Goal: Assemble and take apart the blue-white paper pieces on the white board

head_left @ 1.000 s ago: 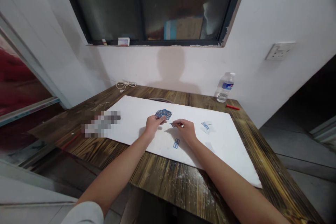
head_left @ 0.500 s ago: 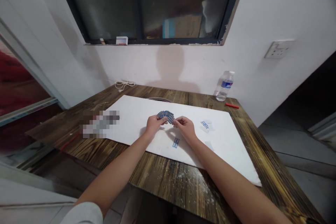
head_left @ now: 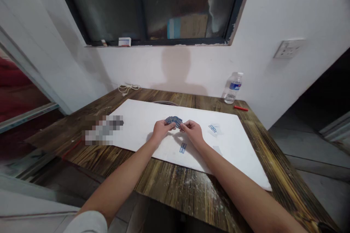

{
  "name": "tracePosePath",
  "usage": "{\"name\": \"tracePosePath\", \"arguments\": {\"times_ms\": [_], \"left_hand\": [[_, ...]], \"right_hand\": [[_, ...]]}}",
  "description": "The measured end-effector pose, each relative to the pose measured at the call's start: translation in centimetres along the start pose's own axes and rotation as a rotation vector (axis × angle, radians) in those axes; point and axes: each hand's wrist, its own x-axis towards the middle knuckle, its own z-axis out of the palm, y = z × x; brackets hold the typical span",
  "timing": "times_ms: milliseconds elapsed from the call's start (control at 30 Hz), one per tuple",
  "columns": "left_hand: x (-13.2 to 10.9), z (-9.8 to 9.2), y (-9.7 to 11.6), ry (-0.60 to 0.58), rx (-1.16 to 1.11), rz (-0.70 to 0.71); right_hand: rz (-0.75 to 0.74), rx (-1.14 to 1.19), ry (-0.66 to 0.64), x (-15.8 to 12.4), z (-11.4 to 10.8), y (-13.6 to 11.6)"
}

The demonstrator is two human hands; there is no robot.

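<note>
Fanned cards are held above the white board. The left hand grips their left side with its thumb pressed over the lower part; the right hand pinches their right edge between thumb and fingers.

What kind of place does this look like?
Probably a plain indoor room, perhaps in a home: there's a dark-framed window, a power socket on the wall, and a wood-grain table below them.
</note>
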Motion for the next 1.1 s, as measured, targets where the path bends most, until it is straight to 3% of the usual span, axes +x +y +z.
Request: {"name": "tracePosePath", "arguments": {"times_ms": [733, 900, 1000, 1100], "left_hand": [[0.0, -0.3, 0.1, 0.014, 0.016, -0.011], [0.6, -1.2, 0.1, 0.126, -0.037, -0.065], [1.2, -2.2, 0.1, 0.231, -0.112, -0.053], [1.7, -2.9, 0.1, 0.293, -0.157, -0.037]], "right_hand": [[0.005, -0.001, -0.006, 0.5, -0.1, 0.5], [-0.223, -0.448, -0.005, 0.4, -0.3, 0.4], [-0.373, -0.739, -0.134, 0.2, 0.0, 0.4], [-0.406, -0.957, -0.275, 0.1, 0.5, 0.7]]}}
